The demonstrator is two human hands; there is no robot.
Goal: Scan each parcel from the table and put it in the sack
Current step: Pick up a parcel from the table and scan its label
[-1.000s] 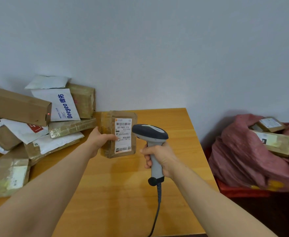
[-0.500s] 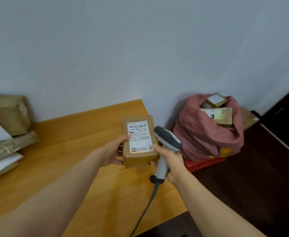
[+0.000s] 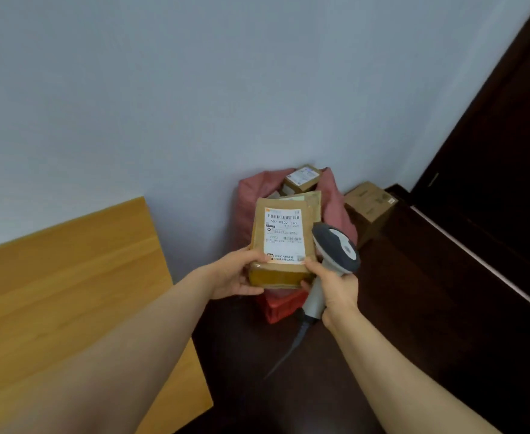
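A brown cardboard parcel (image 3: 280, 270) with a white shipping label facing up is held off the table, in front of the pink sack (image 3: 251, 195). My left hand (image 3: 235, 274) grips its near left corner. My right hand (image 3: 335, 286) holds the grey barcode scanner (image 3: 335, 245) by its handle, while its thumb and fingertips press the parcel's near right corner. The sack stands on the floor against the wall, with other labelled parcels (image 3: 301, 178) showing in its open mouth.
The wooden table (image 3: 69, 277) lies at the left, its right edge near my left forearm. A red crate (image 3: 284, 306) sits under the sack. A cardboard box (image 3: 371, 205) stands on the dark floor to the sack's right. A dark door (image 3: 492, 151) fills the right side.
Both hands carried the parcel and scanner rightward, off the table, up to the sack. My view turned right, so the pile of parcels on the table left the frame.
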